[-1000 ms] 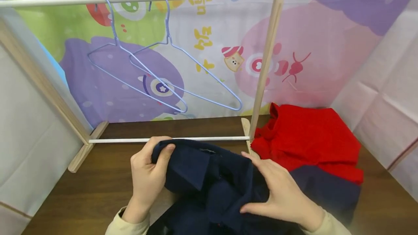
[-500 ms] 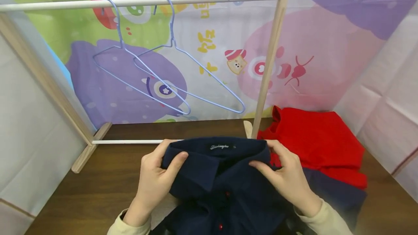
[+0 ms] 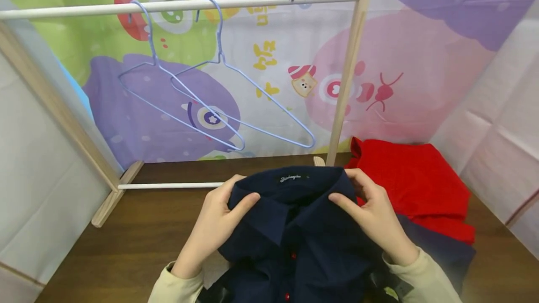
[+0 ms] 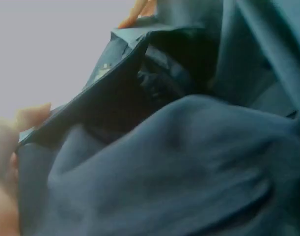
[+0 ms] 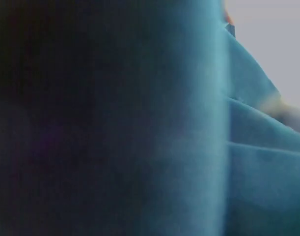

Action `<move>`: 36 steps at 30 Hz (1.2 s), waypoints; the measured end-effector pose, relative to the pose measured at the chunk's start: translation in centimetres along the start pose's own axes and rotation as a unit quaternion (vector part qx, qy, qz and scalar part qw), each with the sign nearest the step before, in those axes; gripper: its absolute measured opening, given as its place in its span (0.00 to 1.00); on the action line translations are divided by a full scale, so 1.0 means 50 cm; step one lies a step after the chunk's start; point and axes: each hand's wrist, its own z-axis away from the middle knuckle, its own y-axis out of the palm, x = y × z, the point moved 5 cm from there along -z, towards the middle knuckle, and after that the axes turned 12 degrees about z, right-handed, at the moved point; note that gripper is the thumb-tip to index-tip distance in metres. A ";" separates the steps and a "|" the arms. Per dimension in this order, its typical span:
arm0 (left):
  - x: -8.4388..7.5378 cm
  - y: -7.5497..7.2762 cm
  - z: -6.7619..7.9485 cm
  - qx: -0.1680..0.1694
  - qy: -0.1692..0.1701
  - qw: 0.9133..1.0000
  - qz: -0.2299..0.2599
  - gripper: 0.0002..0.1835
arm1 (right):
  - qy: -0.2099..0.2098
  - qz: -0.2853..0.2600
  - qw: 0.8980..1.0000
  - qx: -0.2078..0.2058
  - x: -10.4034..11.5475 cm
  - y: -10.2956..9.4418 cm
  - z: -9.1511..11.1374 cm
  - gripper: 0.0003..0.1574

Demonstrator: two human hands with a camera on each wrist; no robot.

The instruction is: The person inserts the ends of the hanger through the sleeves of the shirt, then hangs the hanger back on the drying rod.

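A navy button-up shirt (image 3: 320, 247) with red buttons is held up by its collar, the neck facing me and a label showing inside. My left hand (image 3: 221, 221) pinches the left side of the collar, thumb in front and fingers behind. On the opposite side, my right hand (image 3: 375, 214) grips the collar the same way. The left wrist view shows the shirt's folds (image 4: 179, 162) close up, with the left hand (image 4: 7, 167) at the edge. Blurred dark cloth (image 5: 100, 123) covers most of the right wrist view. The shirt's lower part runs out of the head view.
Two light-blue wire hangers (image 3: 198, 102) (image 3: 269, 97) hang from the white rail (image 3: 261, 1) of a wooden rack. Red folded clothing (image 3: 412, 181) lies at the right on the brown table (image 3: 139, 247), over a dark navy cloth (image 3: 442, 251). A patterned curtain stands behind.
My right hand has taken hold of the right side of the collar, which was folded over before. The collar is now spread, and both hands have shifted slightly, the left one rightward.
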 end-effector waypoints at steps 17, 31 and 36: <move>0.050 -0.007 -0.012 -0.024 -0.037 0.998 -0.043 0.10 | 0.008 0.046 0.999 -0.016 -0.032 0.027 -0.004 0.27; 0.058 -0.002 -0.008 0.006 -0.067 0.997 -0.024 0.13 | 0.010 0.082 0.995 -0.061 -0.040 0.038 0.000 0.12; 0.060 -0.001 -0.002 0.013 -0.080 0.996 -0.025 0.14 | 0.021 0.091 0.994 -0.060 -0.040 0.037 0.008 0.13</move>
